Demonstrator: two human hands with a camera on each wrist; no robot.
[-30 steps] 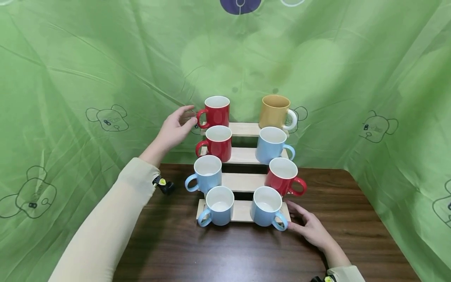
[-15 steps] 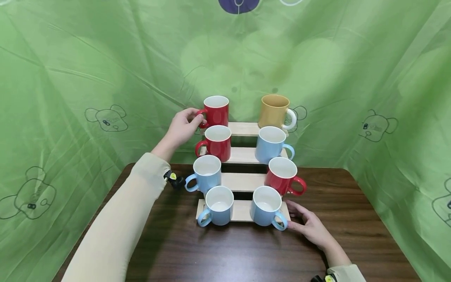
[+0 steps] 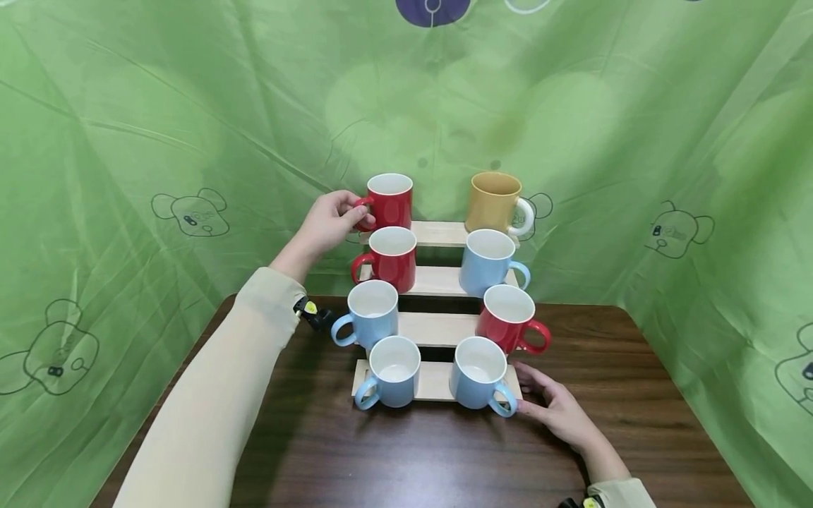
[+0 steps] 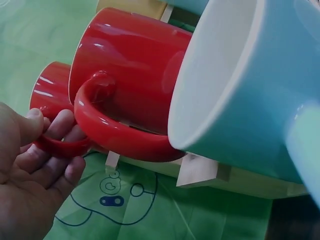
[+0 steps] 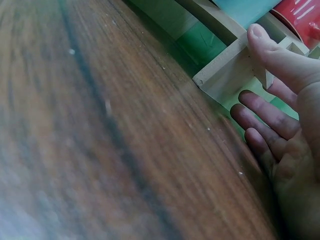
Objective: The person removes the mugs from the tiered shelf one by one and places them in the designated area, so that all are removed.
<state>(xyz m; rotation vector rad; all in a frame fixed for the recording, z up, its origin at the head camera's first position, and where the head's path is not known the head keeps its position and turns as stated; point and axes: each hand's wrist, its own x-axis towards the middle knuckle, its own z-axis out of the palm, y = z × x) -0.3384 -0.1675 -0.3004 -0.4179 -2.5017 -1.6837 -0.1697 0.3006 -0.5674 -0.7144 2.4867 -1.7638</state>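
Observation:
A wooden tiered rack (image 3: 438, 233) holds several upright mugs in two columns. My left hand (image 3: 327, 222) pinches the handle of the red mug (image 3: 395, 204) at the left of the top tier. In the left wrist view that mug (image 4: 52, 85) is partly hidden behind another red mug (image 4: 130, 65); thumb and fingertips close around its handle. My right hand (image 3: 562, 416) grips the right end of the rack's lowest tier. The right wrist view shows its thumb (image 5: 260, 37) against the wooden end piece (image 5: 225, 75), the index finger reaching behind and the other fingers loose.
An ochre mug (image 3: 492, 204) stands at the top right. Light blue mugs, such as one at the lower left (image 3: 396, 374), and a red mug (image 3: 504, 317) fill lower tiers. The dark wooden table (image 3: 406, 458) carries the rack; green cloth (image 3: 254, 106) hangs close behind.
My left hand has moved right from beside the top red mug and taken hold of its handle. The right hand and the mugs have stayed in place.

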